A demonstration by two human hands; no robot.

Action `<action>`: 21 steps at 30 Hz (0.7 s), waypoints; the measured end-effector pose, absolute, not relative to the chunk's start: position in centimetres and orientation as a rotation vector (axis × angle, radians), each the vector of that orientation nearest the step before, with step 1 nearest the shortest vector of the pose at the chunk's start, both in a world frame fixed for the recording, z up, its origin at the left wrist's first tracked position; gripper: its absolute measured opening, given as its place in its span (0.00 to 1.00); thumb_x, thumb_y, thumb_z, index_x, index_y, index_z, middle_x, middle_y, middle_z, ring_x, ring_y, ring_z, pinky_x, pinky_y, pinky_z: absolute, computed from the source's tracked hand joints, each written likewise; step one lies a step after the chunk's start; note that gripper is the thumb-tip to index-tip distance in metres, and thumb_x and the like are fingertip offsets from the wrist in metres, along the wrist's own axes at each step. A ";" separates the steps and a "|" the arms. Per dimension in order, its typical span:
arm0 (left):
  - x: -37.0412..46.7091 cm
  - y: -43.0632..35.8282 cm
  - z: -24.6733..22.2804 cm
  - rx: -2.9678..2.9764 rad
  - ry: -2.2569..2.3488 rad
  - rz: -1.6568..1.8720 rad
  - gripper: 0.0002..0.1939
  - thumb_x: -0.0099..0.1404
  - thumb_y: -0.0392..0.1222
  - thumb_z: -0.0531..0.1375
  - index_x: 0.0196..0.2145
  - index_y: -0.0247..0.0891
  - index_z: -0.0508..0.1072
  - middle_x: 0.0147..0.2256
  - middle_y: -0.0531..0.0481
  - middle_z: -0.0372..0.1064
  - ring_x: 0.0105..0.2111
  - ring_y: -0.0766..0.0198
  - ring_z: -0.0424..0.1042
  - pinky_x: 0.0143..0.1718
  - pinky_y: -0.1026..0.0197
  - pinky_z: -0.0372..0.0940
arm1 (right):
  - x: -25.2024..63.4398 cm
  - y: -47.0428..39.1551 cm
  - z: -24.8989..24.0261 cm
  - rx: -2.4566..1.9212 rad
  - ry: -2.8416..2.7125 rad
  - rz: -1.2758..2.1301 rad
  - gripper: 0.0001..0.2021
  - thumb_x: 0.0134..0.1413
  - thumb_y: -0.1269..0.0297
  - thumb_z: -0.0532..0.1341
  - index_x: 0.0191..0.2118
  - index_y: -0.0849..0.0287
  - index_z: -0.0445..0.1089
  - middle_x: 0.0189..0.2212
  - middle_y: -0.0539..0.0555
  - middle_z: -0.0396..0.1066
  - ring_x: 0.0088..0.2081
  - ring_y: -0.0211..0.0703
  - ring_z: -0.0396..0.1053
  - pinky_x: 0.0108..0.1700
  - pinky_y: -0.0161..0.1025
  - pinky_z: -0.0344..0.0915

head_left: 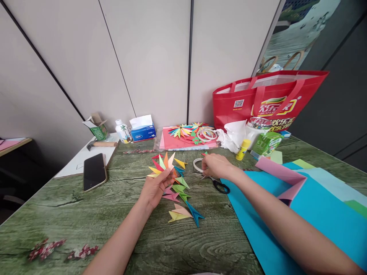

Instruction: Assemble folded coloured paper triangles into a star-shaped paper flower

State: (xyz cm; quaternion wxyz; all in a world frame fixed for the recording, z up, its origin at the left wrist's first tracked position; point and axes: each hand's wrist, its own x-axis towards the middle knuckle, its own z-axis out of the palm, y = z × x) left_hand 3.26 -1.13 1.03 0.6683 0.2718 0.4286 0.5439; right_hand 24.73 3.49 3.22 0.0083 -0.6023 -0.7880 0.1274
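In my left hand (155, 189) is a partly built star of folded paper points (161, 164), in red, green, orange, yellow and peach, pinched between thumb and fingers. My right hand (217, 166) is closed at the edge of a roll of white tape (197, 165), its fingers covering the roll's right side. Just below that hand lie scissors with black handles (221, 187), their blades partly hidden. Loose folded paper pieces lie on the table beside and below my left hand, among them a blue piece (195, 214), a yellow piece (179, 216) and a green piece (180, 188).
Blue paper sheets (252, 214) and a folded pink strip (282, 173) lie under and beside my right forearm. A glue stick (243, 149), crumpled tissue (229, 139), a red bag (258, 99) and finished paper stars (181, 130) stand or lie behind. Leftward are a phone (94, 172) and hammer (103, 144).
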 end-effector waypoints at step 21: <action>2.5 -0.5 1.3 0.485 0.980 1.188 0.13 0.58 0.43 0.59 0.31 0.27 0.73 0.32 0.34 0.74 0.31 0.57 0.74 0.31 0.60 0.69 | 23.8 2.0 4.6 -0.963 -2.131 1.085 0.05 0.39 0.64 0.65 0.24 0.59 0.70 0.30 0.52 0.72 0.33 0.40 0.69 0.36 0.37 0.65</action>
